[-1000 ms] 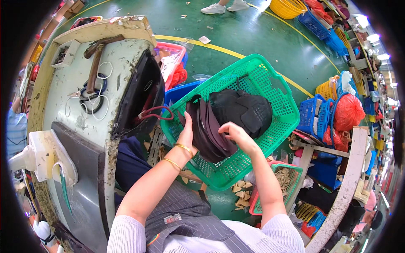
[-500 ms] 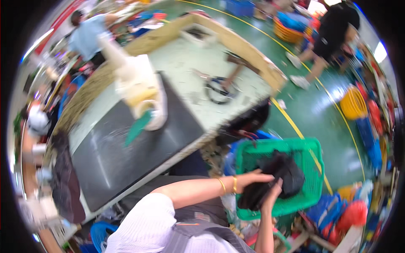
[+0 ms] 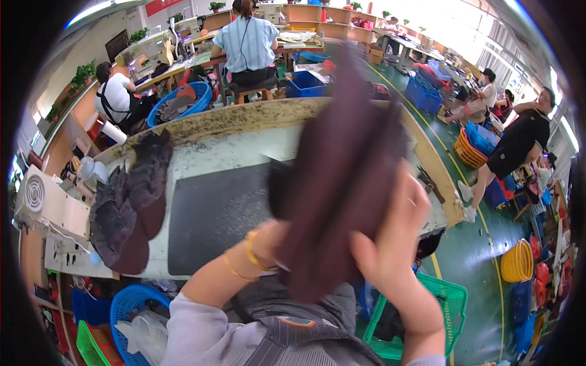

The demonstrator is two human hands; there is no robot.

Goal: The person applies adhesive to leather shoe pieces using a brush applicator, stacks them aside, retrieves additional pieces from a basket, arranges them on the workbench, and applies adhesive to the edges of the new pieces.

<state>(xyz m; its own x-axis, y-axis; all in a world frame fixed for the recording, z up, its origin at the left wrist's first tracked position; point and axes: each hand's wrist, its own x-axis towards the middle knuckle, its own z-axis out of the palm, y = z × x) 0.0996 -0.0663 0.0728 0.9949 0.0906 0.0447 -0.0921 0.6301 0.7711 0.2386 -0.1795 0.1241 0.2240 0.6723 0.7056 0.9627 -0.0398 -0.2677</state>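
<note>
Close in front of me, both hands hold up a stack of dark maroon, leather-like pieces, blurred by motion. My right hand is closed round its right side, thumb on the near face. My left hand grips it from the left below a gold bracelet; its fingers are hidden behind the pieces. A black flap sticks out at the stack's left. Similar dark pieces lie overlapping at the table's left end. Behind my left forearm is a black mat with pale scraps on it.
A raised, worn rim runs along the table's far edge. A green basket with dark pieces stands low at my right, a blue basket with plastic bags at my left. Several people work beyond; one person stands at right.
The dark pieces have been lifted from over the green basket to in front of me, above the table. My view has swung up and left; the white machine arm over the mat no longer shows.
</note>
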